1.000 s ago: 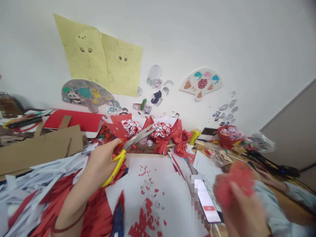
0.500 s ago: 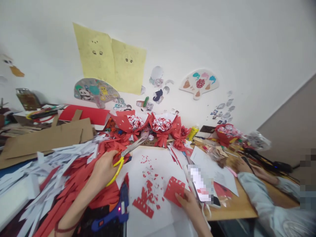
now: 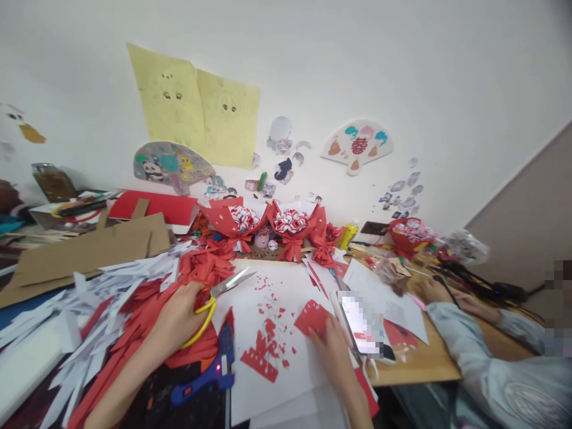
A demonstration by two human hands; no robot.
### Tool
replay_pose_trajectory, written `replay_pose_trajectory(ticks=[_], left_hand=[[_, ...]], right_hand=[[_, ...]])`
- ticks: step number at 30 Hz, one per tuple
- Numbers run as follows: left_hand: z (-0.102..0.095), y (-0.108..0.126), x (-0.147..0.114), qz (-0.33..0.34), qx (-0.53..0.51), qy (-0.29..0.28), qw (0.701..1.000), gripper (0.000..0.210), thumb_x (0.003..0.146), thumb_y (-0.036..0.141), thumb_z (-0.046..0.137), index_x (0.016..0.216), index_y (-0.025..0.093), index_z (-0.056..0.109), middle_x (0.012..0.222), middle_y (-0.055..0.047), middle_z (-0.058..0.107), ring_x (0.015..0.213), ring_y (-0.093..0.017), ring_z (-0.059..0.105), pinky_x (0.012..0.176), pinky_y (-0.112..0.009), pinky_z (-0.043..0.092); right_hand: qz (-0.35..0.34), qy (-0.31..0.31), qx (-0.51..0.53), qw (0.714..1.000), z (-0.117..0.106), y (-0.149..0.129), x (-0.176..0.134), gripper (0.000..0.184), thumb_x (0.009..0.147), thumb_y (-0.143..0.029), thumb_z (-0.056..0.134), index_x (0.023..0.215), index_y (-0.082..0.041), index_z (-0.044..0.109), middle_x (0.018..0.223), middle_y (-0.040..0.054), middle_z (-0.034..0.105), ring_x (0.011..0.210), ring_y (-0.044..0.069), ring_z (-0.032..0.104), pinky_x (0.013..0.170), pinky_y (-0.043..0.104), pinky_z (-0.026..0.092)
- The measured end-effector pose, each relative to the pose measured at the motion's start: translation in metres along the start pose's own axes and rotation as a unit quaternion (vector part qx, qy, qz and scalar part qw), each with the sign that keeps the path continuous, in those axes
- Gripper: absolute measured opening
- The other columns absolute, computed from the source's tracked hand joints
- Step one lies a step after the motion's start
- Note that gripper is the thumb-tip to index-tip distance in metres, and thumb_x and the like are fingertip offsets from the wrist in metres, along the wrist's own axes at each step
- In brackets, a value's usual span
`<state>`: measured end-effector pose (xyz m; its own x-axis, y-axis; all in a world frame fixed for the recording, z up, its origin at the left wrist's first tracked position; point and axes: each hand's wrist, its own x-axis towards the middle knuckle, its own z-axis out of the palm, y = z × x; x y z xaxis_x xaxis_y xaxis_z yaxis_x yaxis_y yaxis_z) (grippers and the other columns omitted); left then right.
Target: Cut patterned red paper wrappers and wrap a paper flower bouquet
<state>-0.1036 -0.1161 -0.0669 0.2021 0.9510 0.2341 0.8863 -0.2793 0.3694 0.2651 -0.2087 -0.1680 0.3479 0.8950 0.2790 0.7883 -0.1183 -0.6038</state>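
My left hand (image 3: pixel 181 316) grips yellow-handled scissors (image 3: pixel 210 307) above the pile of red paper strips. Their blades point up and right, slightly apart, toward the white sheet (image 3: pixel 245 399). My right hand (image 3: pixel 333 351) is closed on a small red paper piece (image 3: pixel 313 317) with notches cut along its upper edge, its lower part hidden by my fingers. Between my hands, on the white sheet, lie a notched red paper cutout (image 3: pixel 259 363) and many tiny red scraps (image 3: pixel 270 307). A blue glue gun (image 3: pixel 205 378) with a lit red light lies beside the sheet.
White paper strips (image 3: pixel 111 292) and cardboard (image 3: pixel 93 250) lie left. Paper-flower bouquets (image 3: pixel 290 223) stand along the wall. A phone (image 3: pixel 361 328) is right of my right hand. Farther right, a co-worker's sleeve (image 3: pixel 460 333) rests at the table.
My left hand and the scissors have shifted a little left and down. My right hand has moved up and left, its fingers now covering more of the red paper piece.
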Motion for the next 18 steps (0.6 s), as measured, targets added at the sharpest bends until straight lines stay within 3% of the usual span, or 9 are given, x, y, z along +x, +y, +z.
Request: replay_pose_trajectory(ticks=[3,7,10,15,18], left_hand=[[0.004,0.001,0.010,0.008,0.011,-0.022,1.000,0.033,0.079,0.033,0.050,0.103,0.013,0.061,0.107,-0.014,0.069,0.099,-0.026,0.064,0.085,-0.032,0.048],[0.008,0.003,0.025,0.012,0.031,-0.047,0.998,0.034,0.079,0.033,0.052,0.106,0.015,0.061,0.112,-0.012,0.069,0.104,-0.025,0.064,0.088,-0.030,0.046],[0.010,0.004,0.029,-0.017,0.060,-0.055,0.997,0.032,0.081,0.038,0.050,0.102,0.016,0.062,0.109,-0.014,0.070,0.103,-0.029,0.065,0.080,-0.033,0.047],[0.004,-0.001,0.017,-0.077,0.120,-0.040,0.989,0.042,0.087,0.055,0.041,0.084,0.017,0.058,0.085,-0.016,0.071,0.086,-0.037,0.068,0.063,-0.036,0.042],[-0.001,-0.001,0.002,-0.089,0.178,-0.005,0.980,0.045,0.090,0.058,0.037,0.086,0.017,0.057,0.082,-0.014,0.069,0.081,-0.035,0.068,0.060,-0.035,0.040]], right_hand=[[0.027,-0.031,0.010,0.999,0.008,0.007,-0.012,0.069,0.088,-0.044,0.046,0.144,-0.005,0.038,0.145,0.0223,0.046,0.136,0.031,0.043,0.112,0.048,0.035],[0.082,-0.036,0.039,0.995,0.010,0.013,-0.020,0.068,0.087,-0.051,0.047,0.139,-0.006,0.046,0.142,0.0227,0.049,0.136,0.034,0.043,0.112,0.051,0.034],[0.122,-0.022,0.058,0.991,0.005,0.008,-0.021,0.072,0.085,-0.055,0.049,0.135,-0.003,0.049,0.139,0.0260,0.051,0.135,0.039,0.044,0.111,0.055,0.033],[0.070,0.011,0.076,0.995,-0.007,-0.010,-0.019,0.083,0.090,-0.054,0.046,0.153,-0.011,0.013,0.157,0.0200,0.026,0.146,0.034,0.023,0.115,0.054,0.025],[0.046,0.011,0.080,0.996,-0.009,-0.016,-0.018,0.081,0.091,-0.052,0.046,0.154,-0.015,0.009,0.160,0.0173,0.017,0.147,0.033,0.018,0.115,0.054,0.024]])
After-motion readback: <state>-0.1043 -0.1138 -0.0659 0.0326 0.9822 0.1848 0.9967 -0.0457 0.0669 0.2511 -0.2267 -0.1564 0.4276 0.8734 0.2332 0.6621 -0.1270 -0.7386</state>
